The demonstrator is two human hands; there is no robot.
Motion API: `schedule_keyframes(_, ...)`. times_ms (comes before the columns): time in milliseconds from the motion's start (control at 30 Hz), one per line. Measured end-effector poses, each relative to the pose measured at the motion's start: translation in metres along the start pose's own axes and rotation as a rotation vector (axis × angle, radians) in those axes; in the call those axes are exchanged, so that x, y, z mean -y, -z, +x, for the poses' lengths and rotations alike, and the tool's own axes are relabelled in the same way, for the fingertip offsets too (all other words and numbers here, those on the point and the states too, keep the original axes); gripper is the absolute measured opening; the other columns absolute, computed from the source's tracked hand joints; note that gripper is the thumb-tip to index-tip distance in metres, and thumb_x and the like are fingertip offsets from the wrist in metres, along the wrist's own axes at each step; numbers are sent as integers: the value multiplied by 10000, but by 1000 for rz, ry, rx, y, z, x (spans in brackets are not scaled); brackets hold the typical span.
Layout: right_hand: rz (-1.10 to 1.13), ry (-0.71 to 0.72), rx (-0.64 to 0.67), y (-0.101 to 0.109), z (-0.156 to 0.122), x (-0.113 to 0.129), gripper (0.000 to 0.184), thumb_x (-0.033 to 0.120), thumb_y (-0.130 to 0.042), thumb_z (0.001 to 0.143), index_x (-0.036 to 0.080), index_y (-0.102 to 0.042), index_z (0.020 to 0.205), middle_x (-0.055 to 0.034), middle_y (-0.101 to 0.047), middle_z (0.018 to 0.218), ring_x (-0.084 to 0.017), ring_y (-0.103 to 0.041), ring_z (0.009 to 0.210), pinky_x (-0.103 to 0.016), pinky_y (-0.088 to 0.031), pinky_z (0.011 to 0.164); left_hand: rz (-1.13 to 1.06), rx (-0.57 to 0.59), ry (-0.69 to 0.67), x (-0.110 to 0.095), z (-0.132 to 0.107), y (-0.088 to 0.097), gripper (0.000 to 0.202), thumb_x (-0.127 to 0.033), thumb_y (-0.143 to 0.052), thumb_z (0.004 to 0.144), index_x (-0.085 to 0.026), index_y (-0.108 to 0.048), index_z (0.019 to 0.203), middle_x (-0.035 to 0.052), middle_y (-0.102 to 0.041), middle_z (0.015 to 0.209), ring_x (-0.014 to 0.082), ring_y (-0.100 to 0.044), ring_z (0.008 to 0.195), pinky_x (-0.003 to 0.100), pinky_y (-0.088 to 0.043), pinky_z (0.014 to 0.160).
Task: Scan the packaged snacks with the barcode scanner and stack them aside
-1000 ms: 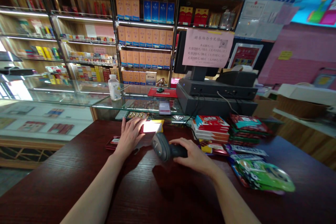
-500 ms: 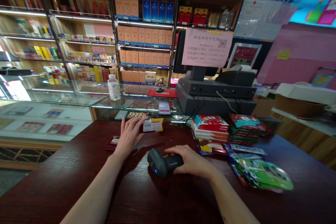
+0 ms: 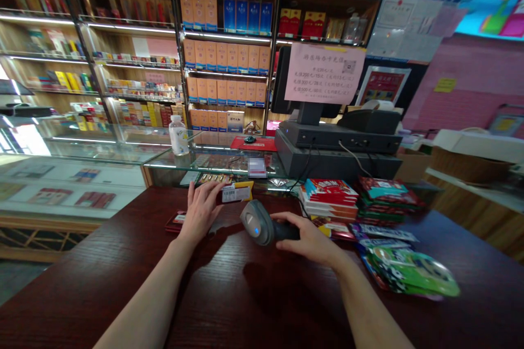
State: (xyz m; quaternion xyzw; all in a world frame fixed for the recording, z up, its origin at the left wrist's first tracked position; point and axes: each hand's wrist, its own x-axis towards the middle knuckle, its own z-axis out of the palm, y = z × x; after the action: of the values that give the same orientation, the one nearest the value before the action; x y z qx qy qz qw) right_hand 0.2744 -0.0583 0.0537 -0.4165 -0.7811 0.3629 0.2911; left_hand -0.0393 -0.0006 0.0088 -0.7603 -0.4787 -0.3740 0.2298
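While I have the right hand point(image 3: 309, 240) wrapped around the barcode scanner point(image 3: 257, 223) above the wooden counter point(image 3: 221, 294), my left hand point(image 3: 202, 210) grips the yellow-edged packet point(image 3: 239, 192) just beyond, its barcode point(image 3: 230, 196) facing me.

So the barcode scanner point(image 3: 258, 222) is over the middle of the tabletop point(image 3: 229, 300), nearer and slightly right of the barcoded packet point(image 3: 238, 193). Snack packs point(image 3: 331, 192) pile up on the right, POS terminal point(image 3: 338, 139) behind those, bottle point(image 3: 179, 137) left of it on the glass counter point(image 3: 164, 165).
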Motion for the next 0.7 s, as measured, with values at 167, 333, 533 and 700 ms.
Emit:
schedule_keyframes(167, -10, -2, 7, 0, 0, 2, 516, 285, -745, 731, 245, -632, 1233, -29, -685, 1176, -251, -622, 1084, -378, -448, 976, 30, -20, 2, 1, 0, -2, 602, -242, -581, 892, -255, -398, 1464, 116, -568, 1313, 271, -537, 1256, 581, -114, 1227)
schedule_keyframes(333, -7, -4, 20, -1, 0, 2, 497, 283, -739, 735, 243, -631, 1218, -21, -689, 1150, -247, -625, 1062, -364, -455, 950, 36, -12, -6, 3, 0, -4, 590, -233, -570, 901, -248, -391, 1463, 120, -562, 1325, 270, -531, 1264, 579, -108, 1228)
schedule_keyframes(533, -22, -8, 26, 0, 0, -1, 506, 281, -746, 730, 242, -631, 1222, -23, -683, 1168, -247, -620, 1071, -359, -445, 953, 42, -4, -12, 5, -2, -4, 595, -242, -583, 898, -237, -390, 1462, 124, -549, 1352, 277, -521, 1271, 581, -108, 1227)
schedule_keyframes(700, -86, -19, 104, -5, 1, -2, 615, 306, -785, 688, 255, -620, 1279, -38, -671, 1212, -263, -610, 1097, -376, -441, 968, 24, 4, 4, 3, -1, -3, 614, -225, -587, 892, -247, -379, 1469, 114, -549, 1332, 272, -509, 1290, 580, -97, 1230)
